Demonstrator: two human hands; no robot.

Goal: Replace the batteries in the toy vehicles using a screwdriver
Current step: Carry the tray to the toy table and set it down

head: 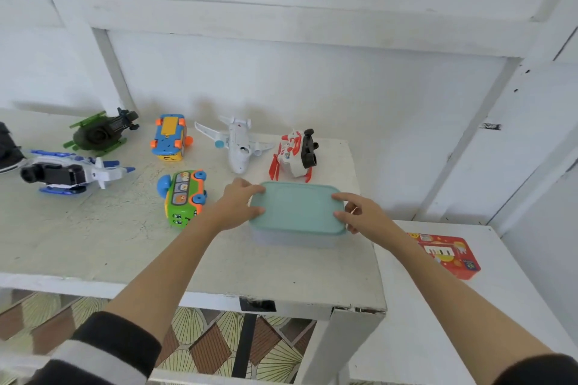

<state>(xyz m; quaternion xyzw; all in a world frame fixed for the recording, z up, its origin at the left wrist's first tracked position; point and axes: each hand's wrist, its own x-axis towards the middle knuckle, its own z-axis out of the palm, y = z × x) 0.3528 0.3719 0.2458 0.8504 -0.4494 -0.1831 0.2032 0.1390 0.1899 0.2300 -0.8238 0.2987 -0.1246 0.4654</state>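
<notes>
Six toy vehicles lie on the white table, none of them in either hand. The green and orange bus lies on its side nearest the person, just left of the left hand. Behind it, the blue and yellow bus rests upside down with its orange wheels up. The white airplane lies belly up at the rear centre, and the red and white helicopter lies tipped over to its right, near the table's far right corner. The green helicopter sits at the rear left; the blue and white helicopter lies on its side in front of it, well apart from the hands. A rectangular plastic container with a teal lid stands on the table near its right edge, in front of the airplane and the red and white helicopter. The left hand grips the lid's left end, fingers curled over its top edge and thumb at the near side. The right hand grips the lid's right end, with fingertips curled onto the rim. Both forearms are bare, with dark sleeves pushed up. A lower white surface adjoins the table on the right and carries a flat red box. A dark object is cut off at the left frame edge; its identity cannot be determined.
</notes>
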